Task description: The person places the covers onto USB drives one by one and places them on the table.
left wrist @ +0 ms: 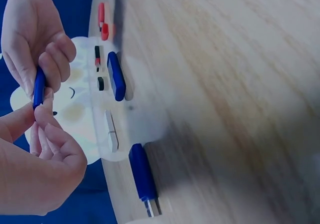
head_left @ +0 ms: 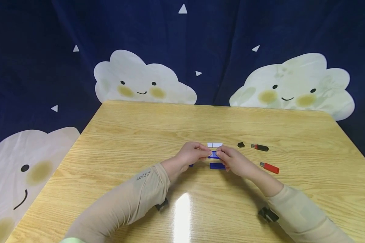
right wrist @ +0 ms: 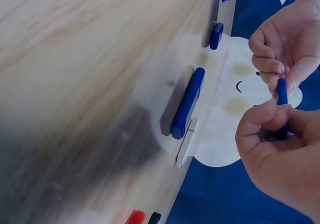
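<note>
Both hands meet above the wooden table, pinching one small blue stick-shaped piece [head_left: 214, 155] from its two ends. The left hand [head_left: 192, 155] holds its left end between thumb and fingers; the right hand [head_left: 233, 160] grips the other end. In the left wrist view the held blue piece [left wrist: 39, 87] stands between the fingertips, and the right wrist view shows it [right wrist: 282, 91] too. Below the hands lies a blue piece [head_left: 217, 166]. Another blue piece [left wrist: 143, 173] with a metal plug lies near the left hand, partly hidden in the head view.
A white USB stick [head_left: 215, 145] lies just behind the hands. To the right are a black cap [head_left: 241, 144], a black and red USB stick [head_left: 260, 147] and a red USB stick [head_left: 269, 167]. Behind the table [head_left: 140, 118] hangs a dark blue curtain [head_left: 213, 40] with clouds.
</note>
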